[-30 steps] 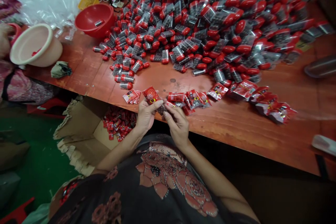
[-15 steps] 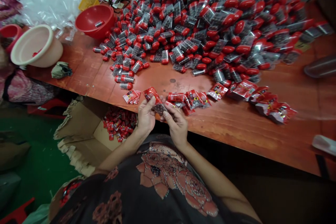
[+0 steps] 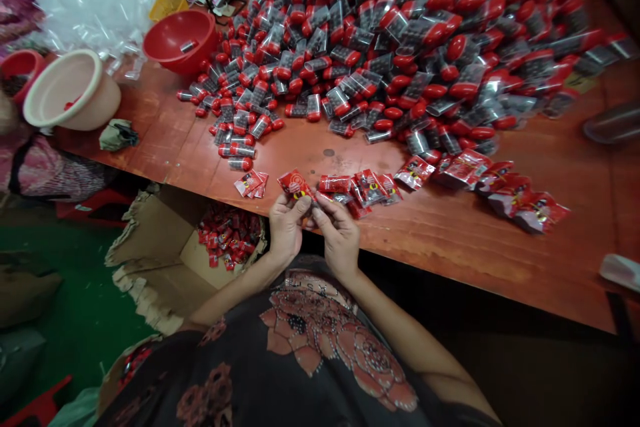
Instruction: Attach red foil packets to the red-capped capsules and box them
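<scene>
Along the back of the bench (image 3: 450, 240) spreads a heap of containers (image 3: 345, 57). Left of it stands a bowl (image 3: 185, 70); farther left, a basin (image 3: 93, 107). At the front edge, between left fingers (image 3: 299, 209) and right fingers (image 3: 335, 209), is one packet (image 3: 295, 183), with a small cluster (image 3: 251, 183) to its left and more packets (image 3: 370, 187) to its right. Below, to the left, a box (image 3: 127, 240) holds packets.

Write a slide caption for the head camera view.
Left hand and right hand hold a red packet at a reddish table, before a heap of red-capped tubes.
</scene>
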Tool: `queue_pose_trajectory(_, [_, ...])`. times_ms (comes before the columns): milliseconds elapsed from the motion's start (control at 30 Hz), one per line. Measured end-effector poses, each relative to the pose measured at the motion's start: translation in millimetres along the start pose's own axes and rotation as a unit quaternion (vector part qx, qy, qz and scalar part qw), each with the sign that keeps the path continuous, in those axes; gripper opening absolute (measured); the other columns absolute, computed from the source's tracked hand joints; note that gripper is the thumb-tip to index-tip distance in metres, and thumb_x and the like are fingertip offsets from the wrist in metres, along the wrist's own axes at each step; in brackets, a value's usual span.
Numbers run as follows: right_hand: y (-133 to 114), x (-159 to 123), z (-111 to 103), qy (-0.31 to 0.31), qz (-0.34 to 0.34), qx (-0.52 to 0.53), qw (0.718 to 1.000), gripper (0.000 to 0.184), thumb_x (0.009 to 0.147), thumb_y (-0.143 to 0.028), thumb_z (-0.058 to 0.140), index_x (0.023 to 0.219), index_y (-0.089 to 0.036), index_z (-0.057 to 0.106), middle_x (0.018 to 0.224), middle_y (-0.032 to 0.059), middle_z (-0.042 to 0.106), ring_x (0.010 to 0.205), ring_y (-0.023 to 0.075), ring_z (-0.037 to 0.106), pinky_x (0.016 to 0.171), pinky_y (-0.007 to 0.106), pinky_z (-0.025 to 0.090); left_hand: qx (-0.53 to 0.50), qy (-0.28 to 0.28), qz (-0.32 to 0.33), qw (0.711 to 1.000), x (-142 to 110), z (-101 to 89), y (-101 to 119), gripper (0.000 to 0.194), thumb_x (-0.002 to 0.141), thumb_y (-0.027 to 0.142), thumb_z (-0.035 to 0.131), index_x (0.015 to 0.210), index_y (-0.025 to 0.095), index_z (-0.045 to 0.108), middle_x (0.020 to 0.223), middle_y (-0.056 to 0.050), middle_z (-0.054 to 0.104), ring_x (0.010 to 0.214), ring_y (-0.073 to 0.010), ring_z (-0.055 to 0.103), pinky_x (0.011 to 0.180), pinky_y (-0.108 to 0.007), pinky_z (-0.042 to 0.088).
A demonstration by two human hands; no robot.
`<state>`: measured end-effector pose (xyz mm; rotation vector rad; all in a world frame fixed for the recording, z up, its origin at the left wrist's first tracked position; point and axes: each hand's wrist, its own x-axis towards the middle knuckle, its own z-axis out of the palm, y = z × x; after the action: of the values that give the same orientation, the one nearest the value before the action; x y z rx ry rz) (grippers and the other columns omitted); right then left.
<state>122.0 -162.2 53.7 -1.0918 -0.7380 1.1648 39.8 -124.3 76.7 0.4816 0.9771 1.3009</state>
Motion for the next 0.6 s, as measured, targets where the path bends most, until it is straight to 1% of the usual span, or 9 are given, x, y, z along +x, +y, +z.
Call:
queue_pose_trajectory(67, [0, 1, 0, -0.010, 0.007, 0.014, 1.000, 0.026, 0.085, -0.030, 0.064, 0.111, -0.030, 0.068, 0.110, 0.0016, 0.065, 0.073, 0.0097, 0.065, 0.067, 0.028, 0.061, 0.005, -0.002, 0.013, 1.000, 0, -0.3, 1, 0.030, 0.066, 0.024, 0.081, 0.090, 0.018, 0.065, 0.079, 0.001, 0.070, 0.061, -0.0079, 0.061, 0.056, -0.020, 0.045])
queue_pose_trajectory(133, [2, 3, -3, -0.023, 0.011, 0.012, 1.000, 0.031, 0.085, -0.030, 0.064, 0.116, -0.031, 0.065, 0.110, 0.0018, 0.066, 0.078, 0.0115, 0.065, 0.070, 0.030, 0.060, 0.015, -0.005, 0.018, 1.000, 1, -0.2, 3, 0.029, 0.065, 0.023, 0.081, 0.089, 0.018, 0.065, 0.080, 0.001, 0.070, 0.066, -0.0088, 0.063, 0.063, -0.021, 0.047])
queue_pose_trajectory(233, [8, 9, -13, -0.036, -0.001, -0.048, 0.998, 0.037, 0.085, -0.031, 0.064, 0.122, -0.033, 0.062, 0.111, 0.0028, 0.066, 0.088, 0.0147, 0.064, 0.079, 0.035, 0.059, 0.034, -0.015, -0.025, 0.999, 1, 0.1, 1, 0.025, 0.066, 0.022, 0.080, 0.086, 0.017, 0.066, 0.078, 0.001, 0.070, 0.064, -0.0080, 0.062, 0.063, -0.021, 0.048])
queue_pose_trajectory(367, [15, 16, -30, -0.023, -0.047, -0.133, 0.990, 0.028, 0.086, -0.031, 0.063, 0.113, -0.031, 0.069, 0.102, 0.0023, 0.067, 0.094, 0.0164, 0.063, 0.088, 0.038, 0.054, 0.029, -0.037, -0.091, 0.995, 1, -1.5, -6, 0.021, 0.068, 0.024, 0.079, 0.082, 0.015, 0.067, 0.075, 0.001, 0.069, 0.063, -0.0071, 0.061, 0.063, -0.020, 0.049])
queue_pose_trajectory(400, [16, 15, -34, -0.015, -0.050, -0.140, 0.989, 0.027, 0.086, -0.032, 0.063, 0.112, -0.030, 0.070, 0.101, 0.0024, 0.067, 0.094, 0.0163, 0.063, 0.088, 0.038, 0.054, 0.026, -0.039, -0.101, 0.994, 2, -2.2, -7, 0.021, 0.068, 0.026, 0.079, 0.082, 0.014, 0.067, 0.077, 0.000, 0.070, 0.065, -0.0076, 0.062, 0.065, -0.020, 0.050])
queue_pose_trajectory(467, [19, 13, -41, 0.002, -0.035, -0.135, 0.990, 0.027, 0.086, -0.033, 0.062, 0.111, -0.028, 0.070, 0.099, 0.0025, 0.067, 0.089, 0.0156, 0.063, 0.083, 0.036, 0.055, 0.027, -0.040, -0.110, 0.993, 4, -3.5, -10, 0.023, 0.069, 0.028, 0.078, 0.085, 0.015, 0.068, 0.083, -0.002, 0.071, 0.071, -0.0092, 0.065, 0.069, -0.021, 0.051])
queue_pose_trajectory(600, [25, 7, -49, 0.036, 0.019, -0.108, 0.993, 0.025, 0.082, -0.036, 0.066, 0.102, -0.022, 0.071, 0.087, 0.0009, 0.066, 0.071, 0.0123, 0.060, 0.067, 0.029, 0.054, 0.046, -0.048, -0.122, 0.990, 5, -5.1, -19, 0.028, 0.069, 0.028, 0.078, 0.092, 0.015, 0.068, 0.092, -0.004, 0.072, 0.078, -0.0116, 0.066, 0.074, -0.024, 0.053])
